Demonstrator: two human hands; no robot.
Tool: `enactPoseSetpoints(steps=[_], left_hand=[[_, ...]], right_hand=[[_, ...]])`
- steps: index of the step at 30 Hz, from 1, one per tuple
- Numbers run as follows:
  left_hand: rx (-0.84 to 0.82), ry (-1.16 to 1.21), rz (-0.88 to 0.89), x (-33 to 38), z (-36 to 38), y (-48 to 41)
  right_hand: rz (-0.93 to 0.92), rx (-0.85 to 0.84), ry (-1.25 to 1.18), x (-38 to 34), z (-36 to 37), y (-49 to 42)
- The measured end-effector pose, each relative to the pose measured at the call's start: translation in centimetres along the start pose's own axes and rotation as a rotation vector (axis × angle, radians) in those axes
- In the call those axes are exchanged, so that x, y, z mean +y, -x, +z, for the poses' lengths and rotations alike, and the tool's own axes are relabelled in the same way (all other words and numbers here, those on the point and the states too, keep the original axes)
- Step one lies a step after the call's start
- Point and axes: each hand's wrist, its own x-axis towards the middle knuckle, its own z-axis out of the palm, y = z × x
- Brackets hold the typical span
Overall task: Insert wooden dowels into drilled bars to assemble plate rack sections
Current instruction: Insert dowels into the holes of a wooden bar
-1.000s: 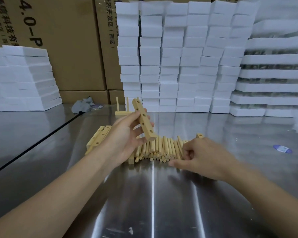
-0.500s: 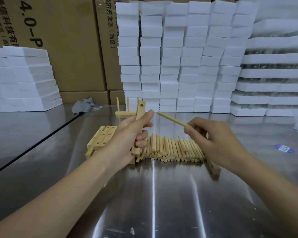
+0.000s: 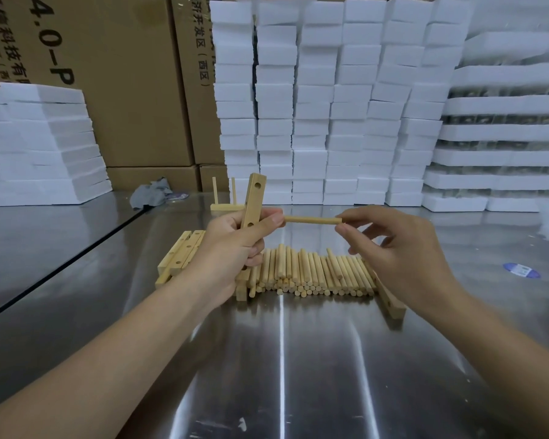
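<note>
My left hand (image 3: pixel 235 248) grips a drilled wooden bar (image 3: pixel 254 201), held nearly upright above the metal table, two of its holes showing. My right hand (image 3: pixel 403 248) pinches a wooden dowel (image 3: pixel 313 220) by its right end. The dowel lies level and its left end meets the left thumb beside the bar; whether it sits in a hole is hidden. Below both hands lies a row of several loose dowels (image 3: pixel 311 274). More drilled bars (image 3: pixel 179 258) are stacked to the left. One bar (image 3: pixel 390 301) lies under my right wrist.
A finished piece, a bar with two upright dowels (image 3: pixel 224 198), stands behind the hands. White foam blocks (image 3: pixel 330 106) are stacked at the back and at left, in front of cardboard boxes. A grey rag (image 3: pixel 149 193) and a blue sticker (image 3: pixel 521 270) lie on the steel table (image 3: pixel 279 359).
My right hand picked a dowel from the pile, lifted it and brought it level to the bar. My left hand turned the bar nearly upright.
</note>
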Motion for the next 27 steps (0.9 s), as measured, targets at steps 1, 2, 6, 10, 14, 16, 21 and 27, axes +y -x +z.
enactPoseSetpoints(steps=[1, 2, 6, 10, 14, 16, 21, 27], left_hand=[[-0.002, -0.004, 0.0, 0.0, 0.0, 0.0], [-0.005, -0.01, 0.001, 0.0, 0.0, 0.0], [-0.017, -0.035, -0.001, 0.1, 0.0, 0.1], [-0.037, -0.072, -0.023, 0.1, 0.0, 0.1], [-0.081, 0.021, -0.073, -0.1, 0.5, 0.2], [-0.118, 0.066, -0.112, -0.4, 1.1, 0.4], [-0.178, 0.055, -0.164, -1.0, 2.5, 1.0], [-0.164, 0.149, -0.202, 0.0, 2.3, 1.1]], right_hand=[[0.014, 0.005, -0.034, -0.1, 0.0, 0.1], [0.028, 0.005, -0.068, -0.2, 0.1, 0.1], [0.079, 0.009, -0.146, -0.6, 0.2, 0.2], [0.165, 0.045, -0.315, -1.0, 0.0, -0.1], [0.369, 0.018, -0.705, -1.6, 0.5, -0.2], [0.415, -0.062, -0.776, -1.6, 1.3, 0.2], [0.414, -0.119, -0.735, -1.8, 2.4, 0.8], [0.249, -0.158, -0.363, -2.1, 1.6, 0.5]])
